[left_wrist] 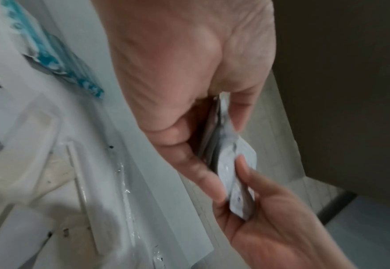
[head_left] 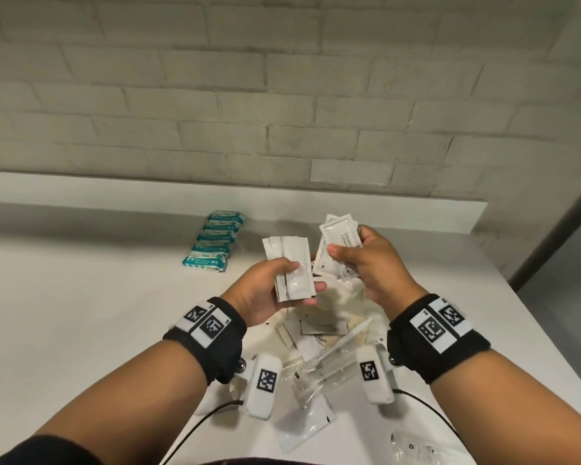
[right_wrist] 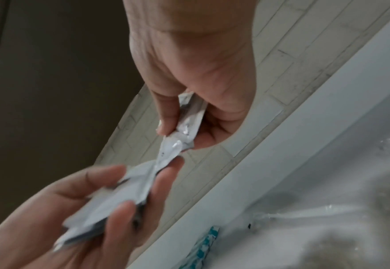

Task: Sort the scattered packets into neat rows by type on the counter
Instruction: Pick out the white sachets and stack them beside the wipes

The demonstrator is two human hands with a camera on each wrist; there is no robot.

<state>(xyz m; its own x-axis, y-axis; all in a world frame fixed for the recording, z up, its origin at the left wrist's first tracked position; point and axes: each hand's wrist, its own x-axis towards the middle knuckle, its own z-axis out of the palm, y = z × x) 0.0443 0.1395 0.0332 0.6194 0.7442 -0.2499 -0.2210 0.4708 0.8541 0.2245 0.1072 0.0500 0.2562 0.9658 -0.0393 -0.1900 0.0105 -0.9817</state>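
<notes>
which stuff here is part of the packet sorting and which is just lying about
Part of the job:
- plain white packets in left hand
- shampoo packets in right hand
- teal packets already in a row
- unsorted pile
- counter

Just there:
- brick wall
- cables

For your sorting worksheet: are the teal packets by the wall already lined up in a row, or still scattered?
Lined up. The teal packets lie side by side in one overlapping row on the counter, apart from the loose pile.
</notes>
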